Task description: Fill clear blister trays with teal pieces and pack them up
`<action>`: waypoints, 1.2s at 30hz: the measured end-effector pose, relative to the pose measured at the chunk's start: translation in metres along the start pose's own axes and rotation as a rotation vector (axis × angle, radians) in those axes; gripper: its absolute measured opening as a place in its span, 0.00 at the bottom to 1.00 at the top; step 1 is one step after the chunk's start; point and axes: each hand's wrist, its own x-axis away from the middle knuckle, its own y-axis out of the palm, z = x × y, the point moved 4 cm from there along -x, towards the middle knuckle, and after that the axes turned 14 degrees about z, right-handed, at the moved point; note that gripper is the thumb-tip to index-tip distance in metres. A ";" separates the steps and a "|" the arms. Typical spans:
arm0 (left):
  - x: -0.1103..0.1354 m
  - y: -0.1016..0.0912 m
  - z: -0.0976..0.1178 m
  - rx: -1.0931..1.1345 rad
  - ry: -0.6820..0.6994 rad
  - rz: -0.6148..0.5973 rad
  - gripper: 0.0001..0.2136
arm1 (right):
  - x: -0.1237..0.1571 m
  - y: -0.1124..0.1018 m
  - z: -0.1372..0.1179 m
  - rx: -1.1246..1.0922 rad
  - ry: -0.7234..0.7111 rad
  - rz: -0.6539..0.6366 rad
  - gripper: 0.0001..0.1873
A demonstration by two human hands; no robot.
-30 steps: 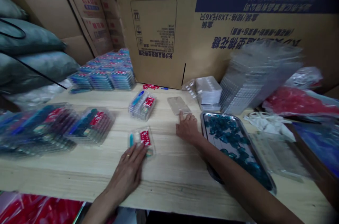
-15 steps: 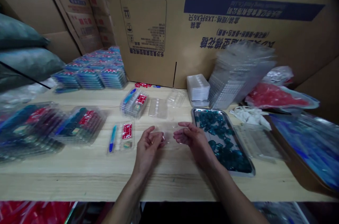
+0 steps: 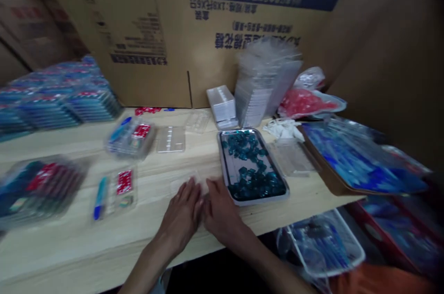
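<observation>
My left hand (image 3: 182, 217) and my right hand (image 3: 220, 213) lie side by side near the front edge of the wooden table (image 3: 69, 247). Their fingers are stretched flat on a clear empty plastic shell (image 3: 183, 183), which is blurred and hard to make out. A filled blister pack (image 3: 114, 192) with a blue pen and a red card lies to the left of my left hand. A metal tray (image 3: 222, 164) of teal pieces stands just to the right of my right hand.
Another clear shell (image 3: 170, 140) and a small pile of filled packs (image 3: 132, 135) lie further back. Stacks of filled packs (image 3: 41, 183) stand at the left. A tall stack of clear shells (image 3: 263, 83), a white box (image 3: 222, 104) and cardboard boxes (image 3: 208, 30) line the back. A tray of blue items (image 3: 360, 164) sits at the right.
My left hand left the filled pack and both hands took up a clear shell, then brought it down onto the table and pressed flat on it. The view swung right.
</observation>
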 end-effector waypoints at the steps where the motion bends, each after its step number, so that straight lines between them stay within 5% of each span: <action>1: 0.000 0.011 -0.004 -0.008 0.045 -0.046 0.23 | -0.003 -0.007 0.001 0.124 -0.073 -0.003 0.25; 4: -0.010 0.029 -0.014 0.021 0.177 -0.083 0.24 | -0.033 -0.041 0.021 0.435 -0.075 -0.044 0.21; 8: -0.052 0.019 -0.004 0.084 0.216 0.031 0.22 | -0.086 -0.083 0.060 0.719 0.012 -0.020 0.20; 11: -0.106 0.017 0.025 0.149 0.161 0.138 0.15 | -0.108 -0.083 0.077 0.855 0.006 -0.036 0.17; 15: -0.179 0.055 0.056 0.085 0.091 -0.015 0.14 | -0.111 -0.066 0.079 0.904 -0.041 -0.080 0.17; 18: -0.205 0.082 0.061 0.095 0.073 -0.077 0.12 | -0.107 -0.066 0.080 0.828 -0.013 -0.114 0.19; 23: -0.189 0.092 0.053 0.211 0.012 -0.081 0.13 | -0.095 -0.084 0.087 0.611 0.072 -0.075 0.18; 27: -0.168 0.080 0.040 0.647 -0.331 -0.009 0.15 | -0.088 -0.087 0.079 0.489 0.002 0.121 0.20; 32: -0.145 0.063 0.046 1.306 -0.728 -0.098 0.18 | -0.089 -0.076 0.063 0.144 -0.070 0.200 0.16; 36: -0.128 0.045 0.051 1.320 -0.730 -0.010 0.18 | -0.086 -0.069 0.052 0.006 -0.084 0.142 0.08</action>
